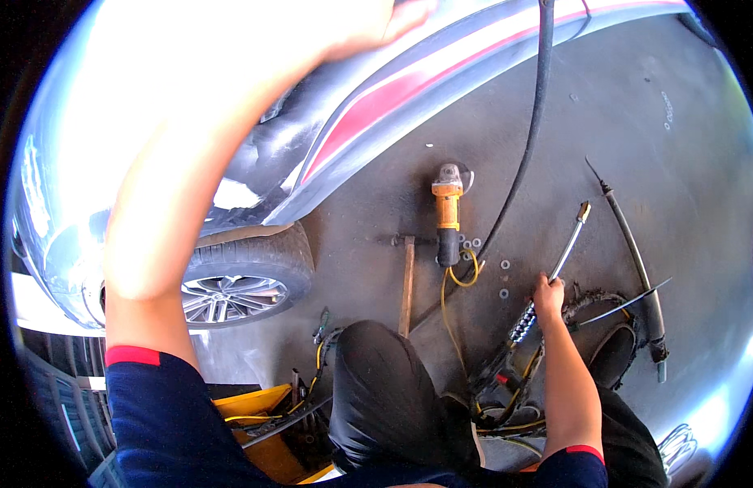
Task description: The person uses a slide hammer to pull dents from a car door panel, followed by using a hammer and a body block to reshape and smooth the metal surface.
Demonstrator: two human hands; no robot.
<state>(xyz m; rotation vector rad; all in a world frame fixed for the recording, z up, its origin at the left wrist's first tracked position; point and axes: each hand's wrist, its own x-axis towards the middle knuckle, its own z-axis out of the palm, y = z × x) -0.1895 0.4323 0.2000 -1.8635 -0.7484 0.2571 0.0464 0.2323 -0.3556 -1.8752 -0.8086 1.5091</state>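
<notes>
My left hand (pixel 376 26) reaches up onto a car's dented panel (pixel 258 175) at the upper left; its fingers look extended on the surface, partly washed out by glare. My right hand (pixel 549 297) is closed around a long metal rod tool (pixel 567 244) with a brass-coloured tip and a patterned lower section, angled above the floor. Left of it an orange angle grinder (pixel 448 215) lies with a yellow cord, beside a wooden-handled hammer (pixel 407 285).
The car's wheel (pixel 238 289) is at the left. A black hose (pixel 529 146) crosses the middle. A long bar (pixel 637 252), several washers (pixel 504 293), tangled cables (pixel 506 415) and a yellow tray (pixel 250 398) surround my bent knee (pixel 376 382).
</notes>
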